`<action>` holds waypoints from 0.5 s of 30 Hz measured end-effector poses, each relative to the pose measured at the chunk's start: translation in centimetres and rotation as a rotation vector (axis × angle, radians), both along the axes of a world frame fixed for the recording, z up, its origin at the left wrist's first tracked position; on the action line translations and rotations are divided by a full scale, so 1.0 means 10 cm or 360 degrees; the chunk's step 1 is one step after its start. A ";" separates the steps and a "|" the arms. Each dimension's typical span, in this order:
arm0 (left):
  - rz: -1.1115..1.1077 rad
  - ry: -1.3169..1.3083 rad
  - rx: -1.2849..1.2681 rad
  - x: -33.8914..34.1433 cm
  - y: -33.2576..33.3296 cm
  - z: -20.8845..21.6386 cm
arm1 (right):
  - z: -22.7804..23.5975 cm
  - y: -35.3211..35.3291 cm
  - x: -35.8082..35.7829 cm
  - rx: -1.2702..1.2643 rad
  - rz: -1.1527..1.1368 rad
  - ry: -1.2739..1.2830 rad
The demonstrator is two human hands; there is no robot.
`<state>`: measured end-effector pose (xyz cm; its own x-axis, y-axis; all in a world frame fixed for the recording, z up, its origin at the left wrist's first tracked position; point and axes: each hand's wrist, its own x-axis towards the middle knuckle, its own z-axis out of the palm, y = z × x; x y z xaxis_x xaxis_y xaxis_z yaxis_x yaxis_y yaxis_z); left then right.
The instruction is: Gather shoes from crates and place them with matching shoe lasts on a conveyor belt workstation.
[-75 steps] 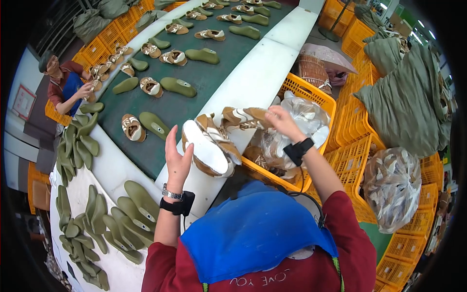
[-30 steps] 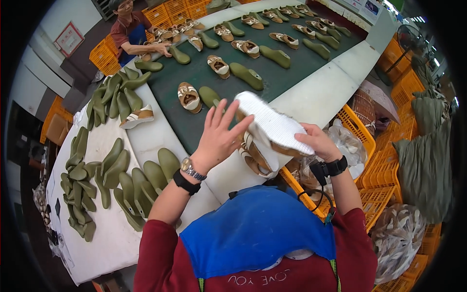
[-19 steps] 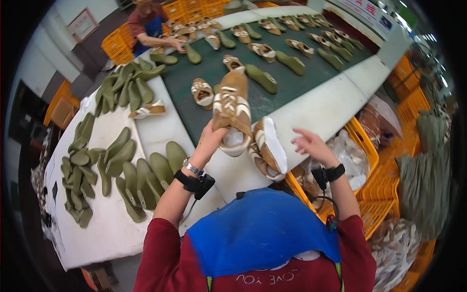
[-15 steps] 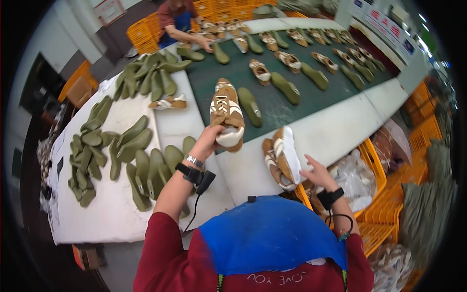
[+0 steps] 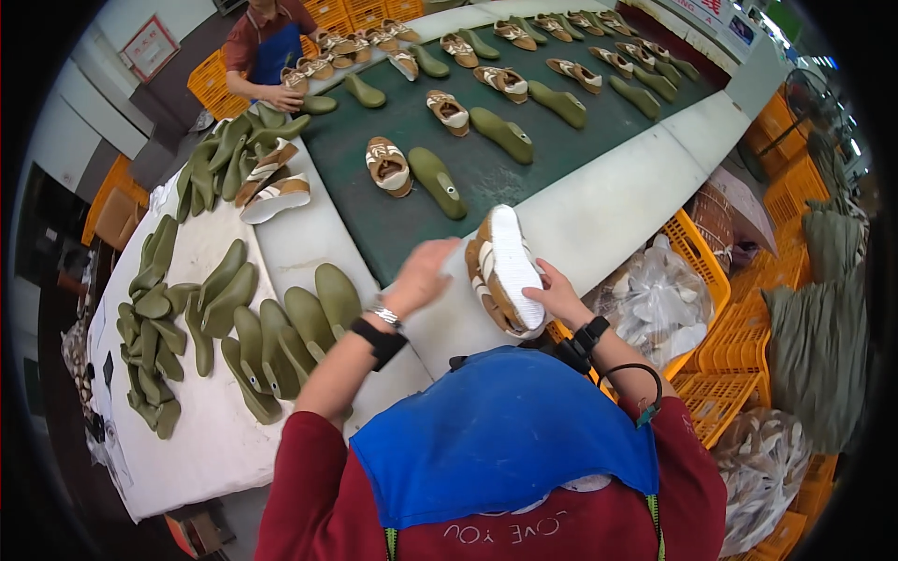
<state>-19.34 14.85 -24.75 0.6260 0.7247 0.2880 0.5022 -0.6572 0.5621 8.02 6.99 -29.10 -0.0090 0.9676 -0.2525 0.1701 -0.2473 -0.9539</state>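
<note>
My right hand [image 5: 558, 297] has its thumb and fingers on the white-soled edge of a brown and white sneaker [image 5: 510, 262], which leans on its side against another sneaker [image 5: 482, 276] on the pale table edge. My left hand [image 5: 421, 278] is in the air to the left of this pair, blurred, with no shoe in it. Beyond it, on the green belt [image 5: 337, 201], a laced sneaker [image 5: 388, 166] stands beside an olive-green shoe last [image 5: 437, 182].
Heaps of olive lasts [image 5: 154, 327] cover the white table at left, with two sneakers [image 5: 278, 198] near its far side. Rows of shoes and lasts line the belt. A co-worker [image 5: 271, 56] stands at far left. An orange crate [image 5: 697, 248] holding plastic-wrapped items is at right.
My left hand has let go of its sneaker, which now stands on the belt beside the last, and has drawn back. My right hand has come onto the leaning sneaker. The view has shifted.
</note>
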 end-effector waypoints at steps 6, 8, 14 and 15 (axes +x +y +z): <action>-0.0151 0.0226 0.0554 0.61 -0.20 0.11 | 0.43 0.13 0.03 -0.0300 0.0015 0.0968; -0.0102 -0.0021 0.0320 0.51 -0.10 0.23 | 0.66 0.16 0.18 -0.0350 0.0134 0.1174; 0.0229 -0.1030 -0.1212 0.33 -0.06 0.72 | 1.10 0.19 0.06 -0.0010 0.0307 0.0446; 0.0168 -0.1392 -0.1547 0.28 -0.05 0.70 | 1.10 0.20 -0.01 -0.0006 0.0327 0.0448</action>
